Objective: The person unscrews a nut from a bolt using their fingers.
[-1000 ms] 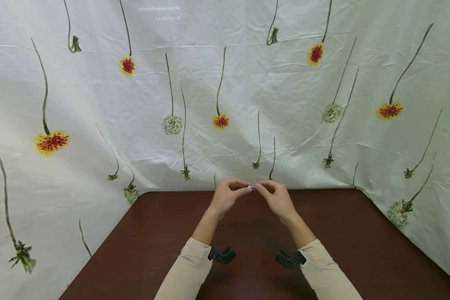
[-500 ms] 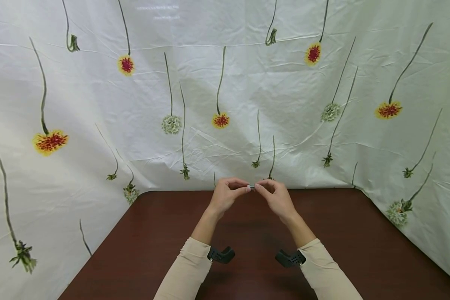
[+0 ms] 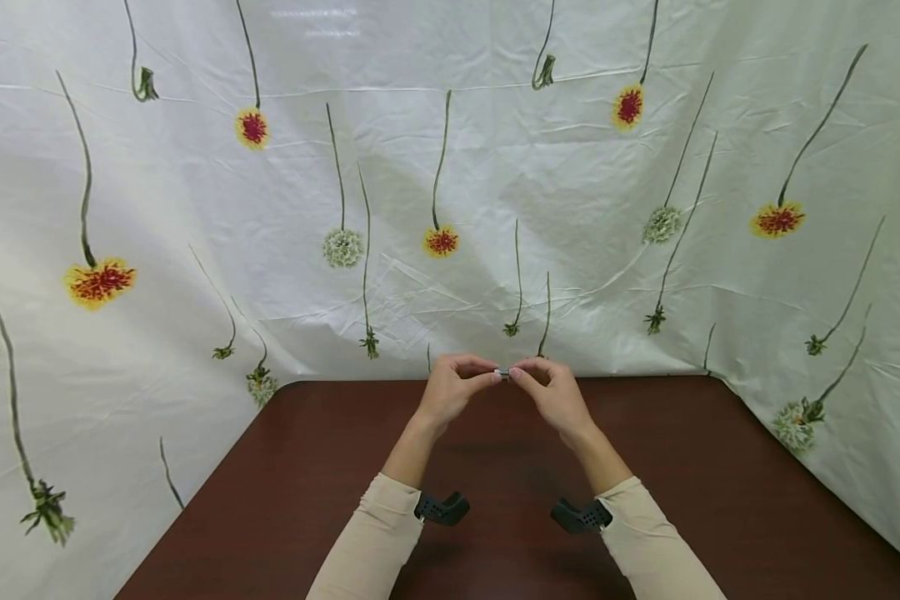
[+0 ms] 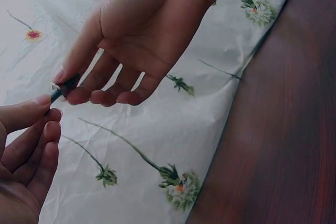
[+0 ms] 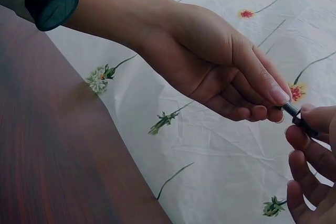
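Bolt (image 5: 290, 109) wants lining up dead straight imo, left hand (image 3: 446, 396) pinching one end, right hand (image 3: 557, 400) pinching the dark piece (image 4: 69, 83) opposite.

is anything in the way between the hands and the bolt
Nothing visible is: the left hand pinches one end of the bolt, and the right hand pinches the dark piece at its other end.

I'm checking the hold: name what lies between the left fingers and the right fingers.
A small threaded shaft runs from the left fingers to a dark piece in the right fingers, as the right wrist view shows.
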Tool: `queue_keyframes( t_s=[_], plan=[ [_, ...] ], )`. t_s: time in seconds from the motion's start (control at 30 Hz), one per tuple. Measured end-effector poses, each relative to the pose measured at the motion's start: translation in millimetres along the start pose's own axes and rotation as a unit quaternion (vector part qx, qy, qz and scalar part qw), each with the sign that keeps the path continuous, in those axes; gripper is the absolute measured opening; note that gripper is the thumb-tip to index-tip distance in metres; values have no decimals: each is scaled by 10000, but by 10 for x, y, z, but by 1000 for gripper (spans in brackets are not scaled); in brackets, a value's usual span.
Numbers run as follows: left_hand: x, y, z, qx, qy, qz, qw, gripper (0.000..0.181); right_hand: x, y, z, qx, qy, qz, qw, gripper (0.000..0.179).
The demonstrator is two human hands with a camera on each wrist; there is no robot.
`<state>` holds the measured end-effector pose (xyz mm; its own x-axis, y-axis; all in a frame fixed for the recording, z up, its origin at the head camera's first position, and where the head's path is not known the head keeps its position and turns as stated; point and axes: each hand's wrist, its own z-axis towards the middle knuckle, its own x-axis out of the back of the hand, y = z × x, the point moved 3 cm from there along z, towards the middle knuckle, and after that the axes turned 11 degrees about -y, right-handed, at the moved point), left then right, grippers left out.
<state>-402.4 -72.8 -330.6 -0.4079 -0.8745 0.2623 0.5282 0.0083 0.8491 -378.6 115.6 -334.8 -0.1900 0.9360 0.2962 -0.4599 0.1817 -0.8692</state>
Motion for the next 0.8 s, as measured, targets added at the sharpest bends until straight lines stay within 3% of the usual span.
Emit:
queue_keyframes(
  t_s=[0.4,0.63,0.8],
  plan=[
    [-18,4,4,2,-8,68,10000,19,17,-27,-31,-202,-65,82,9997,26],
    [-40,13,3,10,-45,25,10000,20,2,-355,-140,-32,-144,8,9999,19],
    [-47,4,7,28,-54,-68,10000,20,21,-138,-89,69,-285,108,9995,29]
  ],
)
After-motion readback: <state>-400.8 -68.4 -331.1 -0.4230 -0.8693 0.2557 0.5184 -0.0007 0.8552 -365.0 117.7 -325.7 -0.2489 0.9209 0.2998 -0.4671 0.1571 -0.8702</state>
